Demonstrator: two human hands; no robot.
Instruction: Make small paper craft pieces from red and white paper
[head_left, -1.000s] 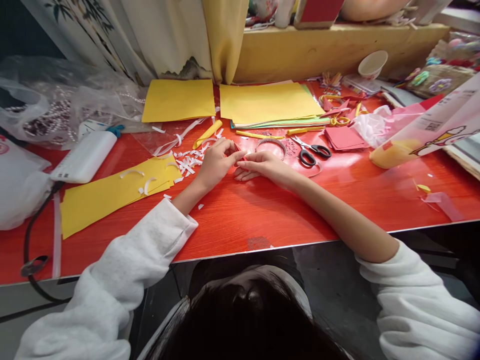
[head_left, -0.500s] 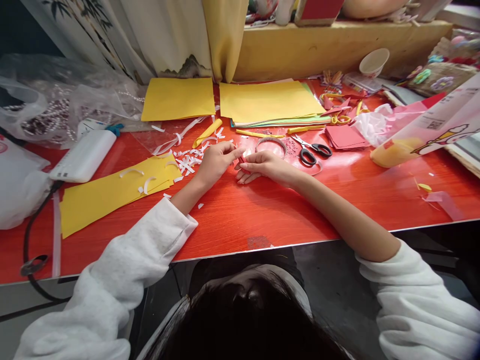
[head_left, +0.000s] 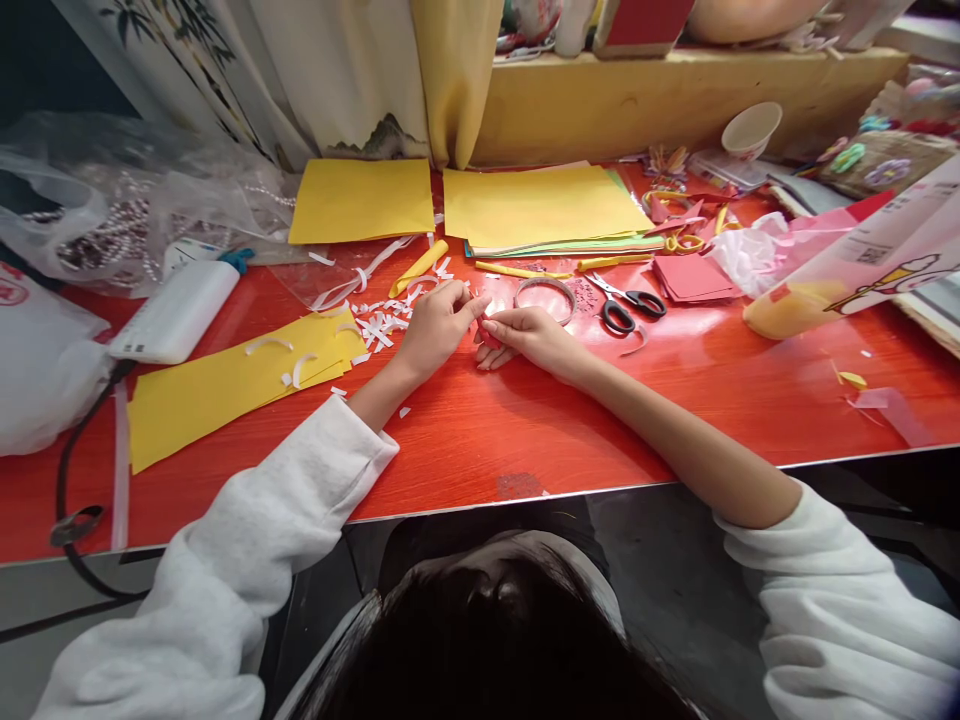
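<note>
My left hand and my right hand meet fingertip to fingertip over the red table. Between them they pinch a small red paper piece, mostly hidden by the fingers. Both hands have their fingers curled and pressed together. White paper scraps lie just left of my left hand. A clear tape ring sits right behind my right hand, and black-handled scissors lie to its right.
Yellow paper sheets lie at left, more yellow sheets at the back. A white power bank with a cable, plastic bags, red paper squares, a paper cup and a printed bag crowd the edges.
The hands have drawn slightly closer together and the fingers have shifted on the small red piece. Nothing else on the table has moved.
</note>
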